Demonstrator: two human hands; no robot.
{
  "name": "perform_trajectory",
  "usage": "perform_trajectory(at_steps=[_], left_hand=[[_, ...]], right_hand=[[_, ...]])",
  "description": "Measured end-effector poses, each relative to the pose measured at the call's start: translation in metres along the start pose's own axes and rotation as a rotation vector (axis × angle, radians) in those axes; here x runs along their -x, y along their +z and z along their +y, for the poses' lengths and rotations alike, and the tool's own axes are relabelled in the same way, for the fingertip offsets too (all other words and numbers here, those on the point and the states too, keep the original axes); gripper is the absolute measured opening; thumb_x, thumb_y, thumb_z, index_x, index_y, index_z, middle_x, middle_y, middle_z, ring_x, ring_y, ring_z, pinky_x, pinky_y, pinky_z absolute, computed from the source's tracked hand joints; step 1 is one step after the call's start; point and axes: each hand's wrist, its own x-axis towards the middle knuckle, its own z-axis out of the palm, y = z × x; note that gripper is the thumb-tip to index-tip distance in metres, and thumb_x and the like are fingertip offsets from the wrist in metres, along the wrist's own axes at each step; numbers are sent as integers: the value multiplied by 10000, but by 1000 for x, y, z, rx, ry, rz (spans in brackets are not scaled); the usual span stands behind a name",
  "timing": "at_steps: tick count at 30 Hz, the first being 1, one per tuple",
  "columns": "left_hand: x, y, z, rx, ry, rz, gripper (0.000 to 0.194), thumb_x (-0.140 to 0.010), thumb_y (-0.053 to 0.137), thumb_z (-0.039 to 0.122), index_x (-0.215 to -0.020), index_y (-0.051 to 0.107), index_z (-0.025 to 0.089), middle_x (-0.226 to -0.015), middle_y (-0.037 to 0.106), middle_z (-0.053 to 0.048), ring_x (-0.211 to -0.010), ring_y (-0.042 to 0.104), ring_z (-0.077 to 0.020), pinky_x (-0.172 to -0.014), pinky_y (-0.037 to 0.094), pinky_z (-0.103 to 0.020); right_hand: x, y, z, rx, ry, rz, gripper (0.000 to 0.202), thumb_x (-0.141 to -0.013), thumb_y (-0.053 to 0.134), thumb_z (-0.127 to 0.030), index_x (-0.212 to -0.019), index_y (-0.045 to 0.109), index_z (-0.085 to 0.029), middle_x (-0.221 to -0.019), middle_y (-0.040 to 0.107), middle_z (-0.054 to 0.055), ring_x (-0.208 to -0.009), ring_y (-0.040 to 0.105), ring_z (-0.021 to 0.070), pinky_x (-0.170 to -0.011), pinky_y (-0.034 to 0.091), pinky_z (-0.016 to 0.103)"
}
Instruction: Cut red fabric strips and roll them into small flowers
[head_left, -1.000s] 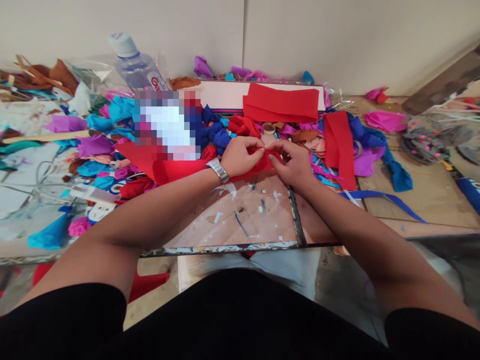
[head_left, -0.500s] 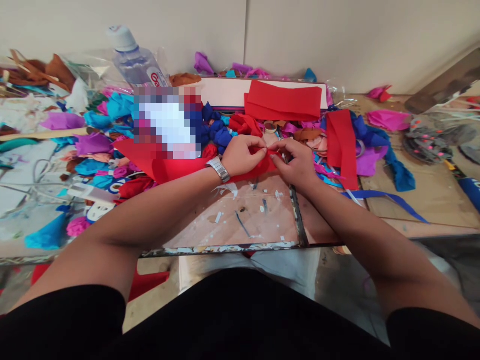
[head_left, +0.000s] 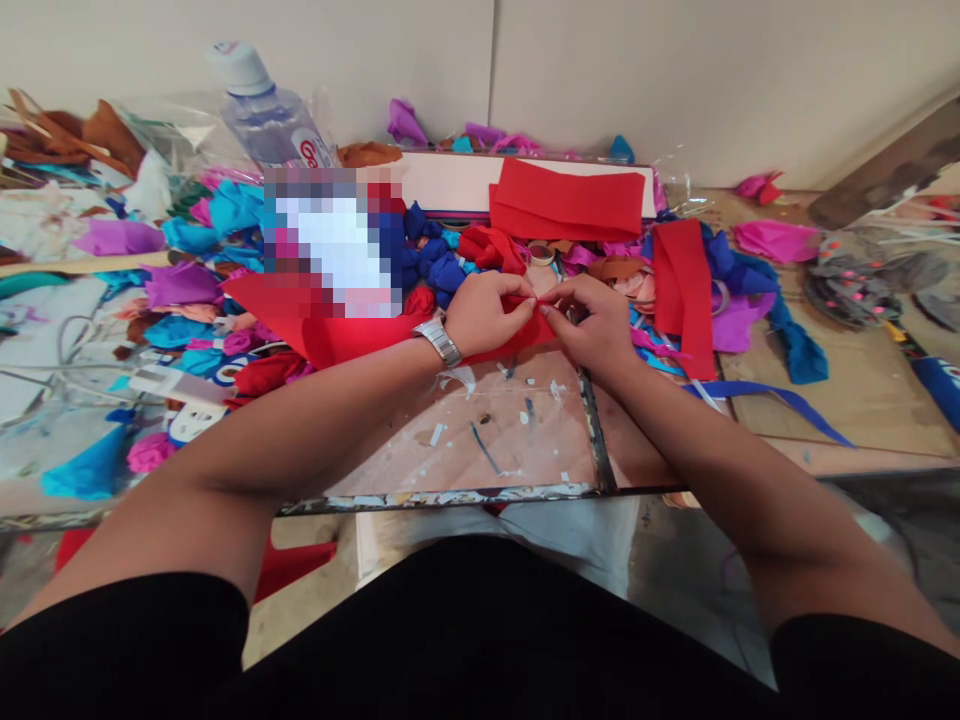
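"Fingers first: what are they gripping?"

"Those of the left hand and right hand are closed, tips nearly meeting, pinching a thin, soft-looking red sheet."

"And the rest of it?"

"It spreads left along the near side of a pile of crumpled coloured scraps on the worn wooden surface."

"What could go wrong?"

"Tearing, I'd say, if the hands pull apart too hard on so small a pinch. Too light a hold could let the edge slip. The silver metal watch sits right beside the sheet and might snag it."

"Anything else?"

"Dragging it could shift loose scraps. The exact fold between the fingertips is too small to tell."
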Motion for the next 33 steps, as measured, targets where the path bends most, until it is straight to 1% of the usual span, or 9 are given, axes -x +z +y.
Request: perform_trajectory(at_steps=[6, 11, 16, 21, 28, 33], left_hand=[[1, 1, 1, 24, 7, 22, 222, -955, 640, 311, -922, 823, 190, -977, 842, -62, -924, 750, -229, -910, 539, -374], [2, 1, 2, 39, 7, 19, 241, -971, 640, 335, -950, 833, 193, -1004, 850, -60, -953, 754, -236, -921, 541, -377], [3, 1, 3, 24, -6, 16, 237, -971, 648, 324, -975, 849, 198, -1008, 851, -61, -948, 754, -241, -923, 543, -385], [3, 1, 2, 14, -1, 14, 252, -980, 648, 337, -975, 855, 193, -1008, 851, -67, -946, 755, -245, -911, 538, -387], [4, 2, 2, 33, -1, 13, 262, -996, 637, 356, -981, 848, 201, -1062, 854, -63, -983, 761, -245, -947, 541, -384], [5, 2, 3, -14, 19, 2, 288, -1017, 621, 376, -1035, 856, 211, -1074, 849, -73, -993, 741, -248, -952, 531, -393]], right_hand=[[-1, -1, -5, -29, -19, 42, 58, -941, 749, -297, -954, 777, -248, -956, 763, 49, -760, 659, 195, -694, 542, 359], [-1, 0, -5, -33, 19, 47, 73, -943, 746, -315, -951, 776, -249, -973, 743, 50, -756, 641, 192, -681, 536, 355], [-1, 0, -5, -10, 0, 42, 78, -936, 749, -314, -965, 787, -252, -1015, 748, 57, -747, 636, 188, -667, 538, 350], [-1, 0, -6, 7, -6, 48, 71, -937, 744, -306, -945, 782, -246, -1015, 745, 61, -756, 650, 190, -681, 550, 350], [-1, 1, -10, -27, 40, 49, 122, -965, 729, -359, -910, 736, -250, -1014, 743, 60, -793, 649, 207, -717, 569, 368], [1, 8, -4, -76, 89, 49, 111, -977, 716, -330, -913, 700, -240, -994, 740, 56, -822, 654, 209, -723, 549, 359]])
